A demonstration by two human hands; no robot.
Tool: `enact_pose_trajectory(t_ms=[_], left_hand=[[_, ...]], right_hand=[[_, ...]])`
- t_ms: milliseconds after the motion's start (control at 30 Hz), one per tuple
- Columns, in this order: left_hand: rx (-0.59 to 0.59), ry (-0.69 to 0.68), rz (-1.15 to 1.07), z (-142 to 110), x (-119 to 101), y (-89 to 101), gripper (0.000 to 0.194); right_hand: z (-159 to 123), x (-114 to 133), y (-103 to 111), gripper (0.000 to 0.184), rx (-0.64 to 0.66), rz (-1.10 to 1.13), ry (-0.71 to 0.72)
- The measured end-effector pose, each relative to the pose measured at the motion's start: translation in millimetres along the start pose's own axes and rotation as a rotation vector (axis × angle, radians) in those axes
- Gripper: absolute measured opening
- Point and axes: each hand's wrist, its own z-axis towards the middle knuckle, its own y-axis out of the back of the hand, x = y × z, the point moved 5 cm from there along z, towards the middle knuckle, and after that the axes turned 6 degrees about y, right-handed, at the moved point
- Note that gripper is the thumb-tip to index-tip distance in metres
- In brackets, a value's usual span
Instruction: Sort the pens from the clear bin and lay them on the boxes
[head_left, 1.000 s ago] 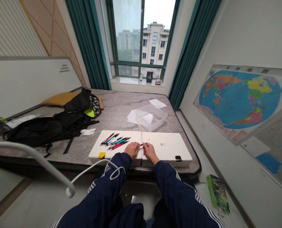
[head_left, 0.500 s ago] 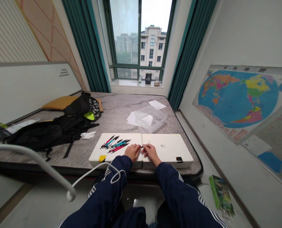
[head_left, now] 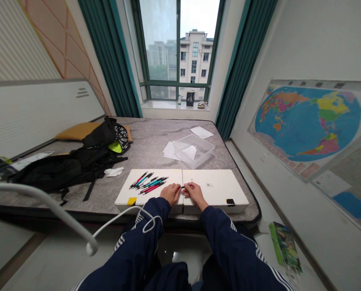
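My left hand (head_left: pixel 171 193) and my right hand (head_left: pixel 195 194) meet over the seam between two white boxes (head_left: pixel 226 186). Fingertips of both are pinched around a small black piece (head_left: pixel 182 187), like part of a pen; most of it is hidden by the fingers. Just left of my left hand, several pens (head_left: pixel 148 184) in red, blue and black lie in a loose pile on the left white box (head_left: pixel 165 173). A yellow tape patch (head_left: pixel 131 201) marks that box's front edge, and a black one (head_left: pixel 230 201) the right box's.
Behind the boxes, a clear plastic bin (head_left: pixel 195 151) and white papers (head_left: pixel 201 132) rest on the grey mattress (head_left: pixel 150 137). A black backpack (head_left: pixel 56 165) and a crumpled tissue (head_left: pixel 113 171) lie to the left. A white curved tube (head_left: pixel 53 206) crosses the lower left.
The view has shifted very slightly. Both hands stay together at the seam with the small black piece between their fingertips; the pens lie as before.
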Motion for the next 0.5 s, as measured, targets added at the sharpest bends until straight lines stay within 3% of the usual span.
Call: enact_pose_trajectory(t_ms=[500], left_hand=[[-0.026, -0.034, -0.018, -1.3, 1.4, -3.4, 0.029]], right_hand=[[-2.1, 5.8, 3.6, 0.035, -0.021, 0.057, 0.056]])
